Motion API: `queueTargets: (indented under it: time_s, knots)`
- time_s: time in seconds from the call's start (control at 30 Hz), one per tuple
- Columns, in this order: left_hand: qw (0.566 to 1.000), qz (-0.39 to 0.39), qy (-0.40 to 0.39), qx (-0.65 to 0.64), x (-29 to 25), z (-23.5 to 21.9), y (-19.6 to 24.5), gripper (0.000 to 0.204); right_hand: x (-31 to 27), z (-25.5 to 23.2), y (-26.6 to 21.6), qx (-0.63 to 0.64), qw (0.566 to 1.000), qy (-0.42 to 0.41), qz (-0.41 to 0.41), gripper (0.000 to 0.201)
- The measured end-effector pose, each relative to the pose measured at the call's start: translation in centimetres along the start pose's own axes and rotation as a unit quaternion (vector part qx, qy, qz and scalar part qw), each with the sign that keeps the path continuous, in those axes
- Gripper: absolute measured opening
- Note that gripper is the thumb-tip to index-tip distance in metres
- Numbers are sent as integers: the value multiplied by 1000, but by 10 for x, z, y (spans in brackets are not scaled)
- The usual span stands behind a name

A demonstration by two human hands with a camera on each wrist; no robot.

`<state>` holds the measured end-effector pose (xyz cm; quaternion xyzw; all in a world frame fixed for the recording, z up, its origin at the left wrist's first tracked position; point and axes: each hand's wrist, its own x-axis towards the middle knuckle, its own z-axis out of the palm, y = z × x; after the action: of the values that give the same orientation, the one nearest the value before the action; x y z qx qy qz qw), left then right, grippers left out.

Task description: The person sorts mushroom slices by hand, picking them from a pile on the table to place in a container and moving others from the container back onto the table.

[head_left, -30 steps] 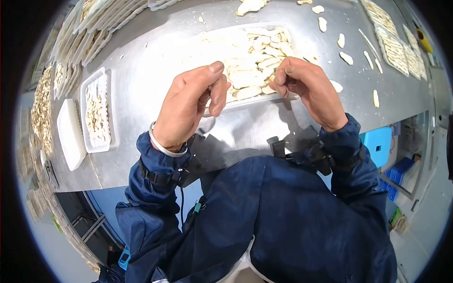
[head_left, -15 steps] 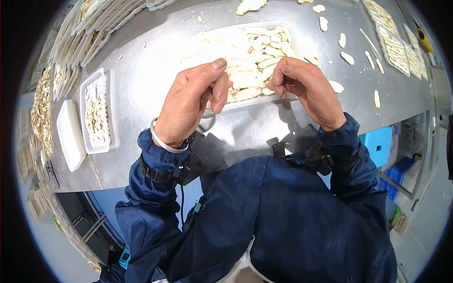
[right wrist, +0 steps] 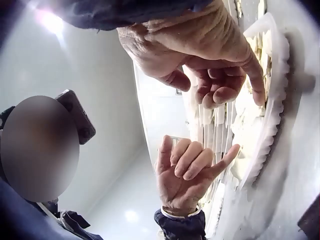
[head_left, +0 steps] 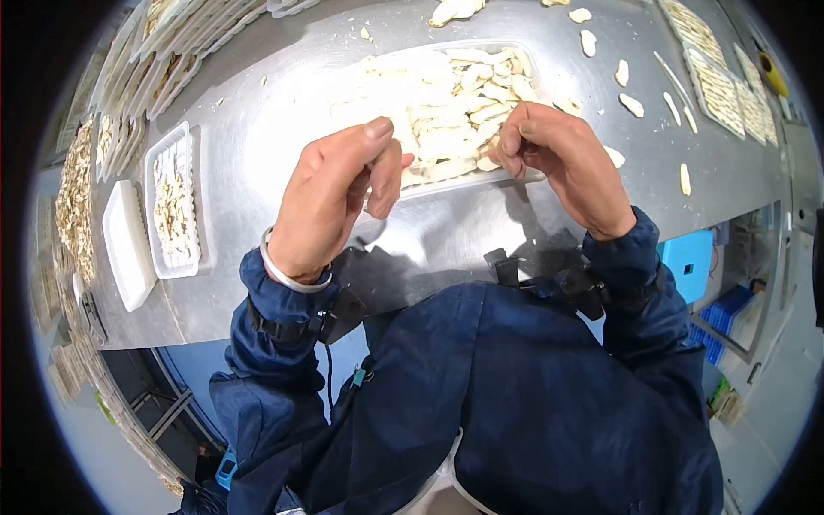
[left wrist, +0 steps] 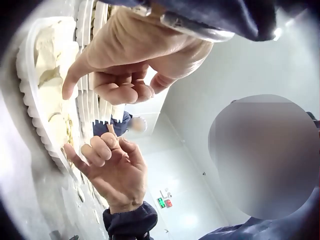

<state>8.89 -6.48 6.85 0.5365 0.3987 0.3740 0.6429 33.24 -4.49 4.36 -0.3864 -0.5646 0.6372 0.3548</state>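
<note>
A shallow white tray (head_left: 536, 73) filled with pale, elongated slices (head_left: 481, 107) lies on the metal table, its left part washed out by glare. At its near edge is my left hand (head_left: 330, 193), fingers loosely curled and thumb raised, holding nothing visible. My right hand (head_left: 566, 163) is at the tray's near right corner, also loosely curled. In the right wrist view, the left hand's little finger (right wrist: 229, 157) stretches out to the slices while its other fingers bend in. The right hand's little finger (left wrist: 75, 160) reaches the tray's edge in the left wrist view.
Left of me are a smaller tray with small pieces (head_left: 176, 210), a white tray on its side (head_left: 129, 245) and stacked filled trays (head_left: 172, 60). Loose slices (head_left: 631, 106) are scattered to the right. Filled trays (head_left: 717, 94) line the far right edge.
My left hand has shifted a little to the left, widening the gap between the hands. The right hand has barely moved, and the tray stays in place.
</note>
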Motion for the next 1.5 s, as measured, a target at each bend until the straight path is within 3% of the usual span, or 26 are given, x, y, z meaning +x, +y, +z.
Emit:
queueTargets:
  time_s: [0.17, 0.47, 1.5]
  knots:
    - [1000, -10, -14, -12, -8, 4, -4, 45, -3, 9, -9, 49, 997, -11, 62, 21]
    - [999, -19, -22, -15, -7, 4, -10, 46, 1, 10, 0, 30, 999, -1, 29, 26]
    - [1000, -23, -14, -4, -3, 2, -6, 44, 1, 10, -5, 36, 996, -6, 82, 20]
